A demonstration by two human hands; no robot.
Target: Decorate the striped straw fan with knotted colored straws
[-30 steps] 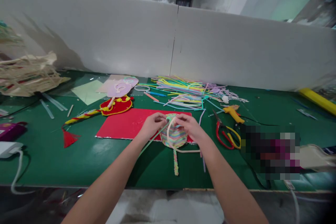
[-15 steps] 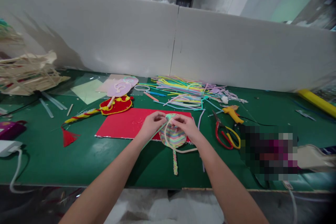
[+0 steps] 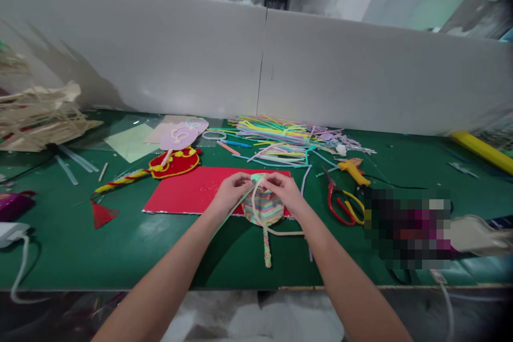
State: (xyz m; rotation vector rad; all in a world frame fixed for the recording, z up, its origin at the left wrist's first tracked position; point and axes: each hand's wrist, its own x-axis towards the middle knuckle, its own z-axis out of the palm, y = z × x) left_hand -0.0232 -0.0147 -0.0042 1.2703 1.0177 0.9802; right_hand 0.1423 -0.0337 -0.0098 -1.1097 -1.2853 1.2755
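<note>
Striped pouch (image 3: 262, 207) has its top drawn tighter now; left hand (image 3: 232, 191) and right hand (image 3: 284, 191) fingers pinch its cream cord (image 3: 256, 208).

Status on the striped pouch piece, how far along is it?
Looks done: the striped pastel pouch has a woven body and a twisted tail hanging below. In hand: left hand and right hand pinch its top, where a cream cord loops out. Likely left: closing the top; the cord end lies loose. A red pouch beside the red sheet looks complete.
</note>
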